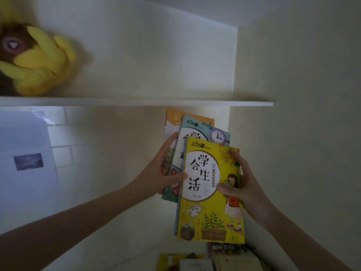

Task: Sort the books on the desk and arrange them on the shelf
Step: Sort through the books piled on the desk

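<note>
White shelf board (pixel 136 103): runs across the upper middle, and its right end meets the wall.
White sheet (pixel 25 153): below the board at left, bearing a small dark picture.
Yellow plush toy (pixel 39 61): on the board's left end.
Yellow book (pixel 209 192): held up below the board, frontmost of three fanned books.
Teal book (pixel 195 137): directly behind it, clock on cover.
Orange book (pixel 175 118): rearmost.
Further books (pixel 224 257): bottom edge, blurred.
Right hand (pixel 242 184): clamped round the yellow book's right edge.
Left hand (pixel 166 169): grips the teal book, thumb across its cover.
</note>
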Demonstrator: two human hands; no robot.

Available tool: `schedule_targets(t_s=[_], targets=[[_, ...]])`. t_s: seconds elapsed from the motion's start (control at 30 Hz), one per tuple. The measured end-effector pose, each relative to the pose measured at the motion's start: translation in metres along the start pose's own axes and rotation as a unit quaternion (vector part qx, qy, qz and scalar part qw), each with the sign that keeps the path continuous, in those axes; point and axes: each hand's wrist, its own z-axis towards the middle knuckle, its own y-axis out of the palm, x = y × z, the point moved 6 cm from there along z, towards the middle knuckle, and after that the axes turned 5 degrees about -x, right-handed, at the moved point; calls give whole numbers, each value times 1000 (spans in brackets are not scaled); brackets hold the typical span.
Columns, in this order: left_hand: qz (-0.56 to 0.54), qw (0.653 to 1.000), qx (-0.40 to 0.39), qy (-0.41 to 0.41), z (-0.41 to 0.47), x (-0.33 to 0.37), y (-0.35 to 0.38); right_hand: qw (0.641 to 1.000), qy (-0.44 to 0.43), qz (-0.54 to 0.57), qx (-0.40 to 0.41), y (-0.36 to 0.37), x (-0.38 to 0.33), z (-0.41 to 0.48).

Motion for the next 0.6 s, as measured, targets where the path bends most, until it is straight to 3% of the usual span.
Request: schedule_targets(t_s=[0.6], targets=[[-48,972,-49,-226,-71,-261,66,974,223,-25,33,-31,239,-64]])
